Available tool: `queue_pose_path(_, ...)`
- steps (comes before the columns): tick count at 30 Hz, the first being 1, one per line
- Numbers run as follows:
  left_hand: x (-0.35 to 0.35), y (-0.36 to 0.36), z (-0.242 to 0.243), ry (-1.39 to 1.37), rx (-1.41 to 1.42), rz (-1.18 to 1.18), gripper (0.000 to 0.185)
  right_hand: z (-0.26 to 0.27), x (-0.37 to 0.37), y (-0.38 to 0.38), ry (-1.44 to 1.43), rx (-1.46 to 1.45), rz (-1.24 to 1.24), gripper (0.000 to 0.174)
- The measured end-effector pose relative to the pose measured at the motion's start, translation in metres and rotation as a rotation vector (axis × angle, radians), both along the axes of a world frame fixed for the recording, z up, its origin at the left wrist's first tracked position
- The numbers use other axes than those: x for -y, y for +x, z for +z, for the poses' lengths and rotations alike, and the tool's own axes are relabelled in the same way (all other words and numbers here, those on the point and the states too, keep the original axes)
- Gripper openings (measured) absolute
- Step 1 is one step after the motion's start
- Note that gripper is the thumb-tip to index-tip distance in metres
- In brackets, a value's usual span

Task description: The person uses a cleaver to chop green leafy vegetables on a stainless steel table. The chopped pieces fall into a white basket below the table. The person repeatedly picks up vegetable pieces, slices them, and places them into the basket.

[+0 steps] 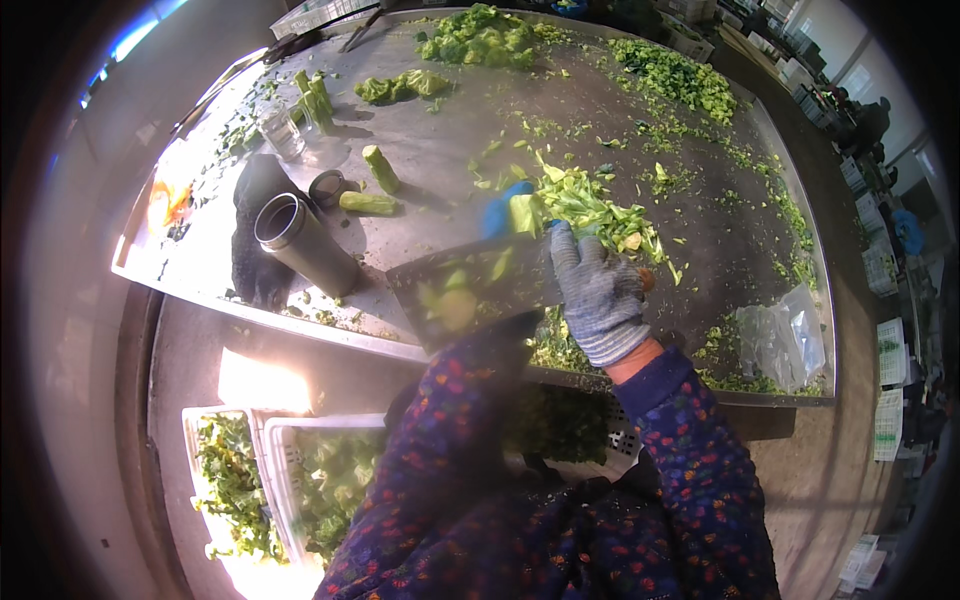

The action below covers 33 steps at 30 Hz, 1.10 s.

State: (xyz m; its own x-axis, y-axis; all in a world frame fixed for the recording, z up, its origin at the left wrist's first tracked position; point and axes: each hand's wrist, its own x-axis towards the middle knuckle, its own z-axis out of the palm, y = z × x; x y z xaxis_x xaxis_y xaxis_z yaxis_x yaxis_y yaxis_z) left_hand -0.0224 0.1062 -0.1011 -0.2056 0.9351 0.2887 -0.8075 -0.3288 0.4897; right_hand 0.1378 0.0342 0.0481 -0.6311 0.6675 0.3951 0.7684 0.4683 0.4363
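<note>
My right hand (600,296), in a striped grey knit glove, grips a broad cleaver (480,289) by its handle; the wide blade extends to the left. Just beyond the blade is my left hand (504,210) in a blue glove, blurred and partly hidden, holding a pale green stalk piece (526,214). Against that piece lies a heap of green trimmings and strips (592,199). Two peeled-looking stalks (381,169) (368,203) rest on the metal table to the left, near a steel tumbler (307,244) and its round lid (327,188).
A dark cloth (259,225) and a glass mug (283,135) occupy the left side. Broccoli florets (480,37) and chopped greens (675,79) lie at the far side. A plastic bag (784,337) is at the right corner. Crates of greens (274,480) stand below left.
</note>
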Motion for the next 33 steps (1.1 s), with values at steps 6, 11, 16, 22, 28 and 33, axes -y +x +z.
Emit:
queue_pose_path(6,0.026,0.016,0.026,0.109,0.152,-0.131,0.049,-0.006,-0.009,-0.003,0.031,-0.015,0.022,0.050)
queue_pose_path(11,0.048,0.033,0.069,0.056,0.049,0.080,0.040,-0.016,-0.020,-0.003,0.059,-0.029,-0.002,0.046)
queue_pose_path(16,0.060,0.036,0.091,0.025,-0.184,0.239,0.034,-0.021,-0.027,0.000,-0.003,-0.090,0.029,0.045)
queue_pose_path(22,0.063,0.039,0.084,0.027,-0.395,0.460,0.034,-0.026,-0.039,0.000,-0.035,-0.199,0.089,0.049)
queue_pose_path(28,0.066,0.028,0.099,-0.051,-0.465,0.373,0.042,-0.038,-0.052,-0.005,-0.084,-0.223,0.088,0.052)
queue_pose_path(33,0.094,0.030,0.133,-0.387,-0.077,0.049,0.051,-0.032,-0.083,0.012,-0.464,-0.428,-0.248,0.048)
